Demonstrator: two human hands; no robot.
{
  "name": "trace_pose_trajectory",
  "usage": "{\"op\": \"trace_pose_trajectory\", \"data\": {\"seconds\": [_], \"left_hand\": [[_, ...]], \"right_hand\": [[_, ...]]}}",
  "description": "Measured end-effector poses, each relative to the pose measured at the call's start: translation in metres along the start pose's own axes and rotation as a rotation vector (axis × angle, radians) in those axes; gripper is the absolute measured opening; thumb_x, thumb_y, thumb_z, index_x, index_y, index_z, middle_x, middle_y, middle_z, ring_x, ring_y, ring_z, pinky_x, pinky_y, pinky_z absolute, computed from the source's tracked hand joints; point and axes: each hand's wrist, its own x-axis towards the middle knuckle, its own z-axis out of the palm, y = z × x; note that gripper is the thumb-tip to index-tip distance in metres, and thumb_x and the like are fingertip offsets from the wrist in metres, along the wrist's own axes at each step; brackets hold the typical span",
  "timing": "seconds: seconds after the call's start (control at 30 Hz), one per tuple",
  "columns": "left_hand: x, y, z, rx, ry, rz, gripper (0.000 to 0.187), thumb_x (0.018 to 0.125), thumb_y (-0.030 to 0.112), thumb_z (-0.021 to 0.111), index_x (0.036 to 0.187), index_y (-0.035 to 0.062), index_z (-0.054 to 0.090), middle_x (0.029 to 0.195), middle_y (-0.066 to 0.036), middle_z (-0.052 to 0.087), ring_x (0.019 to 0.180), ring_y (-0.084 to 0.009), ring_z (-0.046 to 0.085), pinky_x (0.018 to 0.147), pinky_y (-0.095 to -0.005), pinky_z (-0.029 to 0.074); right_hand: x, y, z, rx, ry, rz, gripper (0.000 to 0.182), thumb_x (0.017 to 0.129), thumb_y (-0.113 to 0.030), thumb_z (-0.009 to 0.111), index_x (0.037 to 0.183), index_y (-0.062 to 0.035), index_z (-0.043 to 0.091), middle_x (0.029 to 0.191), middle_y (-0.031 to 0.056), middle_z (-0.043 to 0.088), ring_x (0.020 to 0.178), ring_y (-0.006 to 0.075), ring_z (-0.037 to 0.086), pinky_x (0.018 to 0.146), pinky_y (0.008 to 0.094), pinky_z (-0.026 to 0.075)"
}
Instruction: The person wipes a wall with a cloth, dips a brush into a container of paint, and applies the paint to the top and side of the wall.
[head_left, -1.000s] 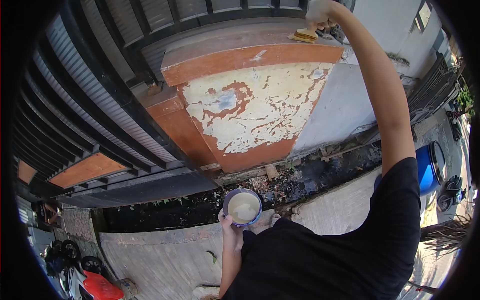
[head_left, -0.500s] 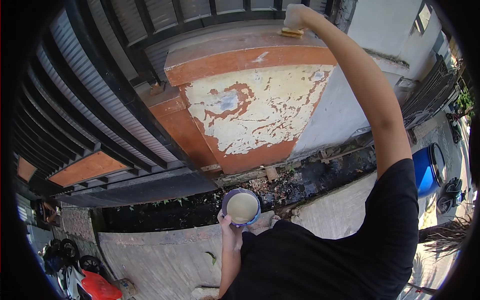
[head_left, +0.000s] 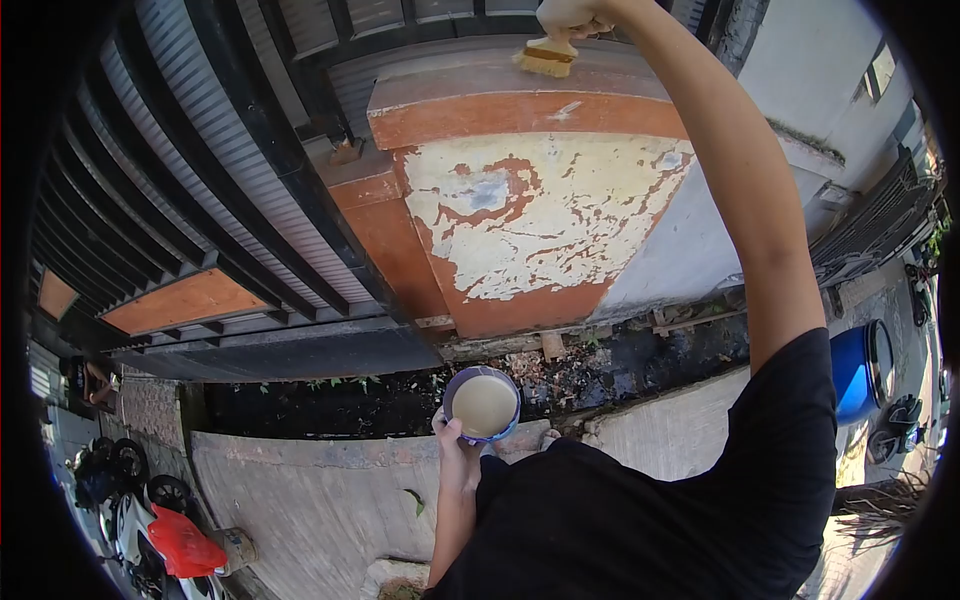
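In my right hand [head_left: 570,18], at the far end of my raised arm, is a paintbrush [head_left: 545,58] with pale bristles. The bristles overlap the top ledge [head_left: 450,88] of a low wall in this view. My left hand [head_left: 452,440] grips the side of a small purple-blue bucket [head_left: 510,425], thumb at the rim. Greyish-beige liquid [head_left: 483,405] fills much of it. Below the orange-edged ledge, the wall face [head_left: 550,215] shows cream paint peeling off in patches.
A dark drain channel [head_left: 300,412] runs along the wall's foot, beside a concrete slab [head_left: 300,490]. Black metal gate bars [head_left: 265,130] rise on the left. A blue barrel [head_left: 855,375] stands at right, and motorbikes with a red bag [head_left: 185,545] are at lower left.
My right hand has moved left along the ledge and turned, so the brush bristles now show. The view has shifted slightly; my left hand still holds the bucket.
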Motion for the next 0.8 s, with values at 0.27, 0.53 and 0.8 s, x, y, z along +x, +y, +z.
{"op": "trace_pose_trajectory", "data": {"seconds": [0.27,0.53,0.8], "left_hand": [[0.009,0.007,0.006,-0.091,-0.041,0.001,0.076,0.089,0.049,0.073,0.146,0.0149,0.036,0.140,-0.015,0.051,0.126,-0.0309,0.056,0.100,-0.0525,0.050],[0.009,0.006,0.002,-0.094,-0.017,0.010,0.075,0.089,0.046,0.074,0.146,0.0162,0.036,0.144,-0.014,0.047,0.130,-0.0303,0.052,0.103,-0.0533,0.048],[0.001,0.002,-0.011,-0.106,-0.013,-0.017,0.066,0.092,0.040,0.073,0.144,0.0168,0.039,0.144,-0.013,0.049,0.132,-0.0299,0.050,0.104,-0.0525,0.049]], "right_hand": [[-0.144,-0.060,-0.010,0.490,-0.017,-0.181,0.025,0.073,-0.021,0.079,0.087,0.0007,0.080,0.079,0.0257,0.074,0.069,0.0291,0.074,0.057,0.0373,0.054],[-0.072,-0.106,0.029,0.113,0.350,-0.183,0.019,0.071,-0.007,0.064,0.076,0.0095,0.071,0.070,0.0206,0.062,0.050,0.0278,0.053,0.044,0.0419,0.034],[-0.023,-0.169,0.024,0.085,0.563,-0.287,0.018,0.076,-0.012,0.067,0.081,0.0046,0.074,0.070,0.0201,0.066,0.055,0.0269,0.059,0.047,0.0412,0.043]]}}
